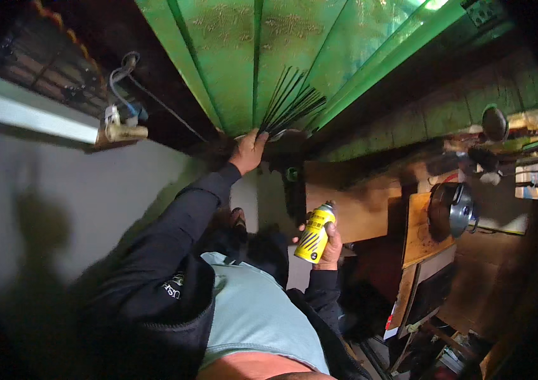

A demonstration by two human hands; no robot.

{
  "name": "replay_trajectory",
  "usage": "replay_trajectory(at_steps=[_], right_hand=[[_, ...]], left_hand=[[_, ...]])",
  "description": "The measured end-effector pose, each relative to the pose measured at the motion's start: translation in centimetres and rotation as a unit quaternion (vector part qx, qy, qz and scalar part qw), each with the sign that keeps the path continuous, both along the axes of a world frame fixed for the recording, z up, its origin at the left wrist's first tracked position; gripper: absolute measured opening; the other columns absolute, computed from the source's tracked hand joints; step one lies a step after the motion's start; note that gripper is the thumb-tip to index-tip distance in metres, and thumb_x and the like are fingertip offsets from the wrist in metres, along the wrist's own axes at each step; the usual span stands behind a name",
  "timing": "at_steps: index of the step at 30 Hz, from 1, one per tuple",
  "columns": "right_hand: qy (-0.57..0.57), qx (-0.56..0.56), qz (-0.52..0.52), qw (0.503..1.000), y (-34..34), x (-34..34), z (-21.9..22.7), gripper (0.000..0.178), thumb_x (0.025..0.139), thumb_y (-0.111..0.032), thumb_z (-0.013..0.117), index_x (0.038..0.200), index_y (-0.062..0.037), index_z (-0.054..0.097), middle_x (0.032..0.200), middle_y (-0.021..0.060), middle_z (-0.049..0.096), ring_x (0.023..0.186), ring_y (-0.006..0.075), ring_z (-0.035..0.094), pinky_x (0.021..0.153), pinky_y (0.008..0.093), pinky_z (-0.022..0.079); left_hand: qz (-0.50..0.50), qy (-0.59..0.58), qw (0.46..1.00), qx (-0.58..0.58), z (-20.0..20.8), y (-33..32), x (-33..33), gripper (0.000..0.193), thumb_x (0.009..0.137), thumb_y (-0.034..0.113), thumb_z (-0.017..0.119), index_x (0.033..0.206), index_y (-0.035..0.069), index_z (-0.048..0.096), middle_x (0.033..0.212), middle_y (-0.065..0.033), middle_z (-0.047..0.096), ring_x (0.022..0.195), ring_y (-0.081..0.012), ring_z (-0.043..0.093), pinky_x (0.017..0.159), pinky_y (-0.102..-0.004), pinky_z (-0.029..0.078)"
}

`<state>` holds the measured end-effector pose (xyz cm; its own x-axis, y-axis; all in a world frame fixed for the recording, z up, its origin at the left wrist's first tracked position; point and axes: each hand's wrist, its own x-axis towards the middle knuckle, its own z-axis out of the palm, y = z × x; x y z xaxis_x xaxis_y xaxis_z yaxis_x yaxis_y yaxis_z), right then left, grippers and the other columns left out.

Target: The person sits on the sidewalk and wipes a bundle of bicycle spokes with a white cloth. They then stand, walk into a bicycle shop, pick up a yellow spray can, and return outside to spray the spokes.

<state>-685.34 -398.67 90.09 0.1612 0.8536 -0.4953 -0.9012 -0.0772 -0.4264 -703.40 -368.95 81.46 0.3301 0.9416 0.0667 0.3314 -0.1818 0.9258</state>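
Observation:
My left hand [249, 152] is raised and closed around the lower end of a bundle of thin black rods [291, 104]. The rods fan out upward in front of green panels [224, 63]. Lower down, my right hand [328, 252] grips a yellow spray can [315, 234] with dark diagonal stripes. The can leans slightly, its top end pointing up and away from me. Part of the right palm is hidden behind it.
On the left, a tube light [34, 117] runs along the grey wall [104, 183], with a cable hanging by its end. At right, a round dark metal appliance [456, 209] stands on a wooden board [418, 244]. A brown panel [358, 196] lies beyond the can.

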Motion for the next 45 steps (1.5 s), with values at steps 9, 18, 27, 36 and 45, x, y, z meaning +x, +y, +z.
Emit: replay_trajectory(at_steps=[9, 18, 27, 36, 45], right_hand=[[-0.022, 0.004, -0.005, 1.000, 14.4, 4.1, -1.0, 0.070, 0.092, -0.042, 0.071, 0.153, -0.0211, 0.043, 0.124, 0.0185, 0.062, 0.096, 0.0393, 0.070, 0.076, 0.0598, 0.063], [-0.066, 0.096, 0.031, 0.993, 29.3, 6.2, 5.1, 0.068, 0.095, -0.031, 0.068, 0.157, -0.0283, 0.038, 0.118, 0.0172, 0.062, 0.091, 0.0372, 0.070, 0.066, 0.0545, 0.064], [-0.098, 0.141, 0.207, 0.963, 46.8, 8.9, 7.2, 0.078, 0.096, -0.027, 0.067, 0.162, -0.0304, 0.025, 0.119, 0.0182, 0.059, 0.096, 0.0370, 0.069, 0.073, 0.0570, 0.064], [-0.153, 0.197, 0.257, 0.934, 70.3, 13.1, 11.2, 0.071, 0.097, -0.032, 0.067, 0.157, -0.0226, 0.030, 0.113, 0.0189, 0.058, 0.094, 0.0365, 0.069, 0.072, 0.0553, 0.064], [-0.170, 0.113, 0.262, 0.943, 94.1, 17.4, 10.0, 0.073, 0.093, -0.029, 0.067, 0.157, -0.0210, 0.033, 0.107, 0.0191, 0.063, 0.088, 0.0356, 0.071, 0.070, 0.0541, 0.064]], left_hand=[[0.014, -0.009, 0.998, 0.060, 1.6, 19.0, 7.4, 0.038, 0.111, 0.033, 0.054, 0.123, -0.002, 0.061, 0.100, -0.0219, 0.070, 0.090, -0.0357, 0.069, 0.077, -0.0450, 0.052], [0.190, -0.025, 0.970, 0.150, 4.3, 30.5, 6.6, 0.039, 0.112, 0.037, 0.051, 0.101, 0.002, 0.063, 0.079, -0.0156, 0.065, 0.072, -0.0306, 0.065, 0.067, -0.0433, 0.050], [0.501, 0.048, 0.847, 0.173, 8.3, 40.8, -2.4, 0.042, 0.110, 0.041, 0.052, 0.102, 0.001, 0.064, 0.088, -0.0248, 0.071, 0.084, -0.0457, 0.068, 0.072, -0.0513, 0.052], [0.491, -0.165, 0.854, 0.049, 14.8, 52.2, -2.2, 0.047, 0.108, 0.041, 0.058, 0.083, 0.002, 0.054, 0.068, -0.0081, 0.059, 0.055, -0.0229, 0.057, 0.053, -0.0415, 0.044], [0.445, -0.374, 0.809, 0.087, 24.4, 66.9, -12.1, 0.028, 0.111, 0.035, 0.057, 0.107, 0.007, 0.059, 0.068, 0.0066, 0.035, 0.056, -0.0054, 0.029, 0.048, -0.0255, 0.023]])
